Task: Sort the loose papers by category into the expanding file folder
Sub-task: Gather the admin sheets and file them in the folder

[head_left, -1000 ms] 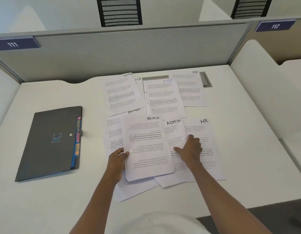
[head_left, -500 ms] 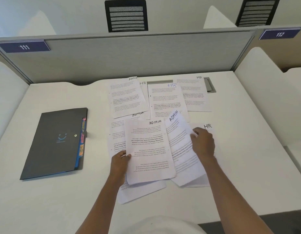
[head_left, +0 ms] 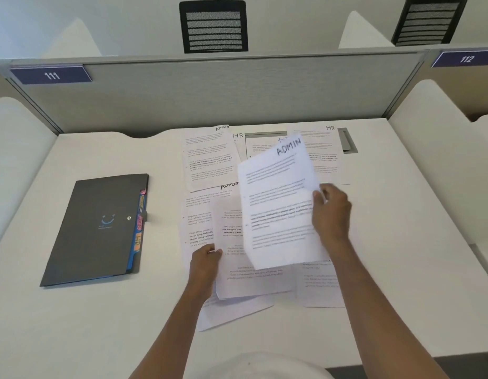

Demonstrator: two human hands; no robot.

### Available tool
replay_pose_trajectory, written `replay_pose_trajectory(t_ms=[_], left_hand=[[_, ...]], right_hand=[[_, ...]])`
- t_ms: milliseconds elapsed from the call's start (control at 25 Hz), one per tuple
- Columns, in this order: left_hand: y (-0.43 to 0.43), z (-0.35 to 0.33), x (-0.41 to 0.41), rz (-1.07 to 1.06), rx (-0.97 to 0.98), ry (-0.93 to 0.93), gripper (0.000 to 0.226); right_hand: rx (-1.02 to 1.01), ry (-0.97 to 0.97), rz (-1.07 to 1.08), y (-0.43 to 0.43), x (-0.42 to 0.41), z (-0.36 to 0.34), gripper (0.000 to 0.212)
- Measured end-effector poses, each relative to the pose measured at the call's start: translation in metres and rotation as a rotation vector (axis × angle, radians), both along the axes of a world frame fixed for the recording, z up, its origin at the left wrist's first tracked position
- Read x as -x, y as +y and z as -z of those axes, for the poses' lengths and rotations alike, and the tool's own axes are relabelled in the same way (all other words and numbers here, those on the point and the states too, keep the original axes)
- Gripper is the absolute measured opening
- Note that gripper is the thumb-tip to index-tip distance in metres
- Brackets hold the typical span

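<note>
I see the right hand, fingers pinching the ADMIN sheet by its right edge, has lifted it off the desk over the upside-down sheet that the left hand still grips, with the closed file folder lying apart at left.

One dark grey expanding file folder. About nine loose sheets overlap; the exact count is unsure. Three show ADMIN: the lifted sheet, the far-left sheet and the mid-left sheet. Two show HR plainly: the far-right sheet and the tucked sheet. Two hands: the left hand grips the upside-down sheet, the right hand pinches the lifted sheet. Two black chair backs, two number plates.
</note>
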State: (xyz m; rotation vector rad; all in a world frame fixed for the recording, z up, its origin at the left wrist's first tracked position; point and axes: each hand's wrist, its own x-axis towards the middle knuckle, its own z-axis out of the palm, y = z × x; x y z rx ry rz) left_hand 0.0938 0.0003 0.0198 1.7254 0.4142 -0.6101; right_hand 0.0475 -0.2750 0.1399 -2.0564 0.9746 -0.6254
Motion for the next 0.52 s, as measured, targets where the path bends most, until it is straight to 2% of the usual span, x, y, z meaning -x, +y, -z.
replay_pose_trajectory(t_ms=[120,200,360,520], left_hand=[[-0.001,0.001,0.003,0.002,-0.029,-0.046,0.026],[-0.002,0.002,0.006,-0.003,-0.026,-0.087,0.026],[-0.006,-0.011,0.012,-0.034,-0.037,-0.132,0.031],[-0.007,-0.017,0.016,0.008,-0.058,-0.165,0.022]], right_hand=[[-0.260,0.141,-0.097,0.020,0.001,0.047,0.014],[-0.320,0.207,-0.095,0.033,0.005,0.072,0.019],[-0.304,0.261,-0.070,0.048,0.005,0.107,0.015],[-0.221,0.261,-0.146,0.051,0.002,0.119,0.007]])
